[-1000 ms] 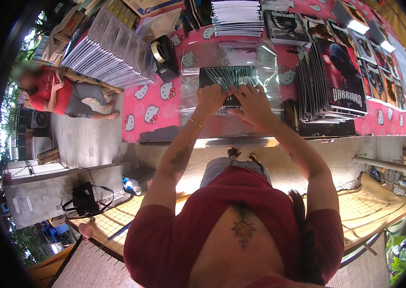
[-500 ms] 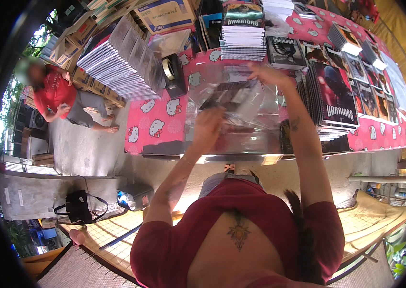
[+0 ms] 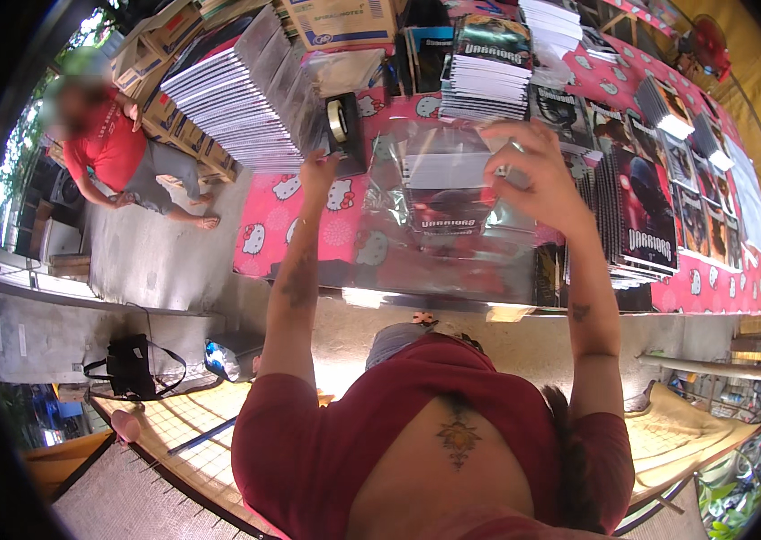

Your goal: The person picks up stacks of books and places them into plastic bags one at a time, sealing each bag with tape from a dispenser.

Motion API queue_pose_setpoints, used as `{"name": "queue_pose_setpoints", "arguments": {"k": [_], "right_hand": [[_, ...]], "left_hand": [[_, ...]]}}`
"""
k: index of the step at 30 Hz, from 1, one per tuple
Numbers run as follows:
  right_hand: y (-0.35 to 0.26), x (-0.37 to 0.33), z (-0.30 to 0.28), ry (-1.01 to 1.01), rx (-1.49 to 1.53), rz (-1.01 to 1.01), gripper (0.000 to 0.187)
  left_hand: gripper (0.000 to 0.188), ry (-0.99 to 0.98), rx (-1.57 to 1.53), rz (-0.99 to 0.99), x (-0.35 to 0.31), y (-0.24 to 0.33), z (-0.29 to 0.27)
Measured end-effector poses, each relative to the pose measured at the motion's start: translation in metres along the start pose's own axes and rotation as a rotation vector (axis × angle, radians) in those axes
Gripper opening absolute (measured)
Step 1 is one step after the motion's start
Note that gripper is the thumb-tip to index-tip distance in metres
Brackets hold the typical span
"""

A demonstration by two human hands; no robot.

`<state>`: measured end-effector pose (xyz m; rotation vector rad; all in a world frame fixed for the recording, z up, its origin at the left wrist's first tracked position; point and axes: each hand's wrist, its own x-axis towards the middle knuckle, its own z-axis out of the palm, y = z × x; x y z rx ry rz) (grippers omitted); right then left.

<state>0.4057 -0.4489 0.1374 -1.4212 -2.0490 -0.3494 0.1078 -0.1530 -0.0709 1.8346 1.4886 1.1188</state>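
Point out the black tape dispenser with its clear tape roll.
In the head view, the black tape dispenser with its clear tape roll stands on the pink patterned tablecloth, left of centre, just above the left hand and beside the fanned stack of sleeved booklets.

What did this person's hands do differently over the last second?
Both hands were down together on the stack inside the clear plastic bag. Since then the left hand has let go and reached out to the tape dispenser, while the right hand has risen and holds the bag's top edge. The piles of magazines on the pink tablecloth and the seated person stayed put.
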Motion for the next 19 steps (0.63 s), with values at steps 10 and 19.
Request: {"name": "queue_pose_setpoints", "arguments": {"k": [10,19], "right_hand": [[-0.041,0.061,0.041,-0.055,-0.021,0.055,0.038],[-0.049,0.078,0.045,-0.214,-0.089,0.189,0.045]], "left_hand": [[0.011,-0.149,-1.000,-0.467,-0.015,-0.017,0.023],[0.045,-0.552,-0.610,0.092,-0.014,0.059,-0.040]]}}
